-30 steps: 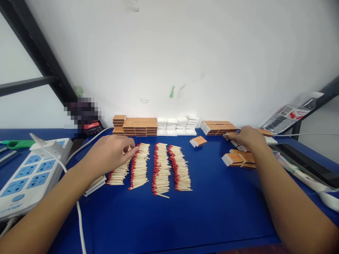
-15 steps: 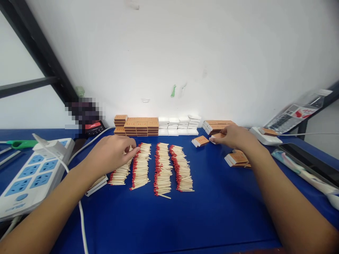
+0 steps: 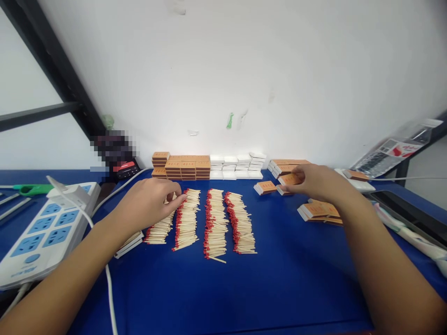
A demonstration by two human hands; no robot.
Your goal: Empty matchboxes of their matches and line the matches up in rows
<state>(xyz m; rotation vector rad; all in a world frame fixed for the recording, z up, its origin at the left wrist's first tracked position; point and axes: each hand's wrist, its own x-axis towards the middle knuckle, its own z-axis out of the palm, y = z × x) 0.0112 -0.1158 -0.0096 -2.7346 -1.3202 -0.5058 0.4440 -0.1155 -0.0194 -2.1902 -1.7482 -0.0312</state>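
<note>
My right hand pinches an orange matchbox at its right end. Just below and partly under that box is another matchbox, and one more matchbox lies flat to their left. My left hand hovers over the leftmost row of matches, loosely curled with thumb and forefinger apart, and nothing shows between them. Three further rows stand to its right: one beside the thumb, a middle row and a right row, red heads facing left.
Against the wall are stacked orange matchboxes, white trays and more matchboxes. Loose matchboxes lie near my right forearm. A power strip with a white cable is at left; a dark phone-like slab and plastic bottle are at right.
The matchbox in my right hand has come up slightly, and a second box shows beneath it. My left hand stays about where it was; the view shifts a little.
</note>
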